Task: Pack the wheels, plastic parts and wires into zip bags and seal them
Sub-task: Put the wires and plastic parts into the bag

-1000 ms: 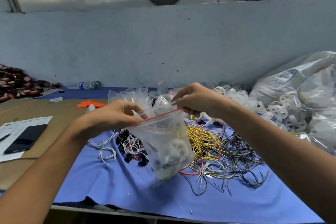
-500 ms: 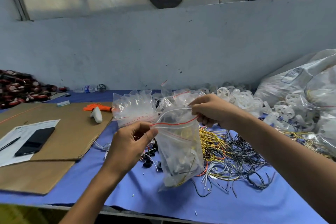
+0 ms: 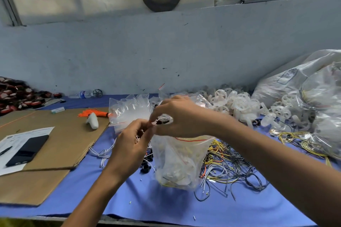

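A clear zip bag (image 3: 177, 160) with a red seal line hangs above the blue cloth, filled with white plastic parts and yellow and black wires. My right hand (image 3: 181, 116) pinches its top edge near the left corner. My left hand (image 3: 132, 142) sits just left of it, fingers curled and pinching the same corner. Loose yellow, black and white wires (image 3: 228, 164) lie on the cloth behind the bag. A heap of white wheels (image 3: 238, 103) is at the back right. Small black parts (image 3: 146, 167) lie under my left hand.
A stack of empty zip bags (image 3: 129, 110) stands behind my hands. Cardboard (image 3: 60, 134) on the left carries a phone (image 3: 27, 150), paper, a white part and orange wires (image 3: 92, 112). Large full plastic sacks (image 3: 313, 101) crowd the right side.
My hands have come together at the bag's left top corner; the right hand slid left along the seal, and the left hand shifted from under the edge to pinch it.
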Demonstrator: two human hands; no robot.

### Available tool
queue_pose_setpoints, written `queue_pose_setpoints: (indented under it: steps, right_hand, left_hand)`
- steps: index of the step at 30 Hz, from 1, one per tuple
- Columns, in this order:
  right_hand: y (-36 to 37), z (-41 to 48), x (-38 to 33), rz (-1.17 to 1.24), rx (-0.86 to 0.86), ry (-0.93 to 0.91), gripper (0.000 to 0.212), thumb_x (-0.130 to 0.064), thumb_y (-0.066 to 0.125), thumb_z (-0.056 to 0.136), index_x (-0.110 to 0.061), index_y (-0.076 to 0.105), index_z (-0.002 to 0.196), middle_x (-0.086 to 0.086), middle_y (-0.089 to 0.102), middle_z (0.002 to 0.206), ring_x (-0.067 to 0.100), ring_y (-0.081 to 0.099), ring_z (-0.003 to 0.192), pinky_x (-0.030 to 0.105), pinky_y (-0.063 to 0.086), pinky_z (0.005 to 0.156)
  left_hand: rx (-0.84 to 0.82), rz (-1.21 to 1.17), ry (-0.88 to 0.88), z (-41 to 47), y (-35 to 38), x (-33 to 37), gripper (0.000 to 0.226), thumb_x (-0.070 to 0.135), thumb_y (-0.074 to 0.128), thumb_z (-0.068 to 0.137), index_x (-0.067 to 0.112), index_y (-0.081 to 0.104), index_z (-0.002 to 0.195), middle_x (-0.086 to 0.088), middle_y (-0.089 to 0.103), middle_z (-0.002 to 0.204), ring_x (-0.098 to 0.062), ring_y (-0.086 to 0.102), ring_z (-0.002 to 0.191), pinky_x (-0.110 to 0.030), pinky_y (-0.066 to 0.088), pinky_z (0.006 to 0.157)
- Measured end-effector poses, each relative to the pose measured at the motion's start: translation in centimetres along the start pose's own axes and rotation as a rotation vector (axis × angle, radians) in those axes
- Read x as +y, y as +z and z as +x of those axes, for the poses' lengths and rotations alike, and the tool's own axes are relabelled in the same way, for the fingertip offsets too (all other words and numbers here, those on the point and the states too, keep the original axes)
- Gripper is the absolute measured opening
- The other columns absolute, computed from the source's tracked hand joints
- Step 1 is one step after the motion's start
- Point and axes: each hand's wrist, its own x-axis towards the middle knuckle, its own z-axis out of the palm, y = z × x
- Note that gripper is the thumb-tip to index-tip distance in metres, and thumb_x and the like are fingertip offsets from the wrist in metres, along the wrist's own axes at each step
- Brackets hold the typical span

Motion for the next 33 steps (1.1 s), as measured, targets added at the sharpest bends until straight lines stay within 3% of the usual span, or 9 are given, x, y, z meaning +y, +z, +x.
queue_pose_setpoints:
  steps: [3, 5, 9, 13, 19, 24, 33]
  right_hand:
    - [0.6, 0.7, -0.5, 0.031, -0.014, 0.035, 0.015, -0.035, 0.063, 0.089, -0.027, 0.071, 0.099, -0.011, 0.069, 0.096, 0.012, 0.056, 0.087, 0.034, 0.042, 0.084]
    - [0.8, 1.0, -0.6, 0.038, -0.024, 0.059, 0.013, -0.033, 0.064, 0.087, -0.025, 0.071, 0.094, -0.01, 0.068, 0.089, 0.014, 0.057, 0.083, 0.031, 0.039, 0.078]
    - [1.1, 0.9, -0.9, 0.054, -0.025, 0.06, 0.01, -0.031, 0.065, 0.084, -0.024, 0.07, 0.088, -0.007, 0.066, 0.081, 0.017, 0.059, 0.077, 0.031, 0.049, 0.072]
    - [1.2, 1.0, -0.8, 0.122, -0.029, 0.082, 0.009, -0.027, 0.066, 0.084, -0.02, 0.071, 0.087, -0.009, 0.061, 0.074, 0.016, 0.058, 0.074, 0.03, 0.05, 0.069]
    - [1.8, 1.2, -0.6, 0.123, -0.024, 0.06, 0.011, -0.027, 0.066, 0.085, -0.017, 0.07, 0.087, -0.008, 0.061, 0.074, 0.016, 0.057, 0.072, 0.029, 0.047, 0.064]
    - [2.4, 1.5, -0.5, 0.053, -0.006, 0.031, 0.014, -0.029, 0.062, 0.086, -0.018, 0.069, 0.087, -0.004, 0.064, 0.078, 0.02, 0.056, 0.069, 0.028, 0.041, 0.061]
    - [2.5, 1.7, -0.9, -0.102, -0.01, -0.022, 0.02, -0.034, 0.053, 0.093, -0.018, 0.065, 0.088, 0.0, 0.067, 0.085, 0.022, 0.058, 0.073, 0.033, 0.042, 0.071]
  left_hand:
    - [-0.001, -0.1, -0.033, -0.4, -0.1, -0.3, 0.015, 0.042, 0.058, 0.092, 0.028, 0.064, 0.094, 0.006, 0.065, 0.082, -0.007, 0.054, 0.067, -0.019, 0.044, 0.056]
    - [0.004, -0.116, -0.039, -0.5, -0.3, -0.5, 0.015, 0.044, 0.058, 0.09, 0.031, 0.065, 0.092, 0.006, 0.067, 0.083, -0.007, 0.057, 0.068, -0.016, 0.045, 0.056]
    - [-0.026, -0.131, -0.049, -0.3, -0.5, -1.0, 0.01, 0.038, 0.058, 0.091, 0.032, 0.065, 0.093, 0.002, 0.068, 0.088, -0.011, 0.061, 0.076, -0.023, 0.049, 0.065]
    - [-0.024, -0.152, -0.05, -0.2, -0.4, -1.1, 0.009, 0.038, 0.057, 0.09, 0.032, 0.064, 0.092, 0.002, 0.066, 0.084, -0.007, 0.057, 0.07, -0.021, 0.046, 0.062]
    - [-0.03, -0.193, -0.088, -0.2, -0.4, -1.1, 0.012, 0.039, 0.058, 0.088, 0.03, 0.066, 0.091, -0.009, 0.062, 0.081, -0.01, 0.052, 0.065, -0.028, 0.045, 0.059]
    - [-0.017, -0.154, -0.069, -0.3, -0.5, -1.2, 0.02, 0.038, 0.058, 0.088, 0.021, 0.067, 0.095, -0.008, 0.065, 0.08, -0.011, 0.053, 0.065, -0.032, 0.045, 0.059]
    - [0.043, -0.017, -0.056, -0.4, -0.7, -1.4, 0.021, 0.044, 0.06, 0.086, 0.027, 0.068, 0.094, 0.002, 0.07, 0.082, -0.016, 0.064, 0.072, -0.03, 0.052, 0.062]
